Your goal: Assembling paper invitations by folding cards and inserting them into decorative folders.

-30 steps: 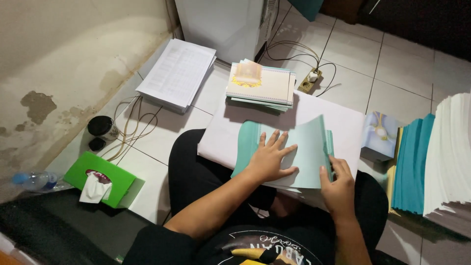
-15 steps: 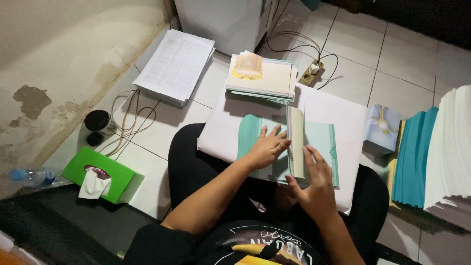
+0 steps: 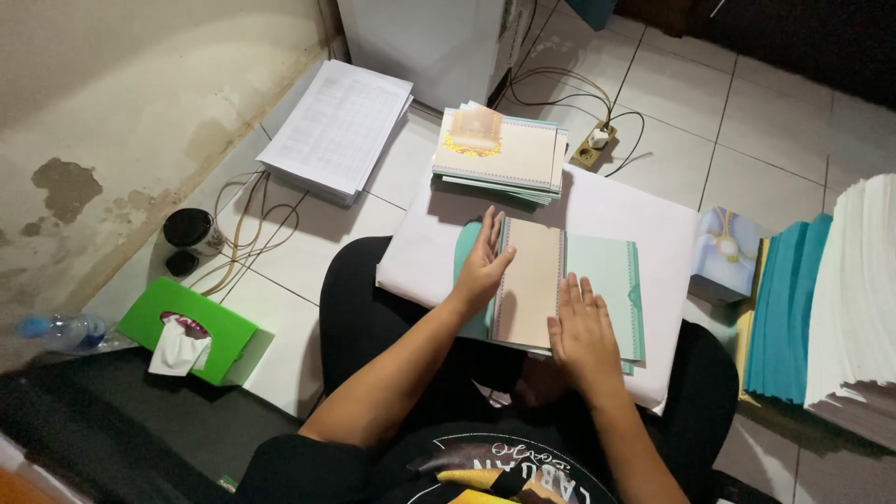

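Observation:
I sit on the tiled floor with a stack of large white sheets (image 3: 644, 215) across my lap. On it lies a teal folded card (image 3: 607, 280) with a cream panel (image 3: 530, 280) folded over its left part. My left hand (image 3: 483, 266) rests flat against the cream panel's left edge, fingers stretched out. My right hand (image 3: 583, 331) lies palm down over the panel's right edge and the teal part, pressing on it. Neither hand grips anything.
A pile of finished cream cards (image 3: 499, 149) lies just beyond my lap. A stack of printed pages (image 3: 338, 126) sits to the left, with cables, a black cup (image 3: 191, 231) and a green tissue box (image 3: 187, 329). Teal covers (image 3: 784, 308) and white paper (image 3: 859, 289) are stacked at right.
The cream panel stood upright half a second ago and now lies flat. My left hand has shifted to its left edge and my right hand has come down onto it.

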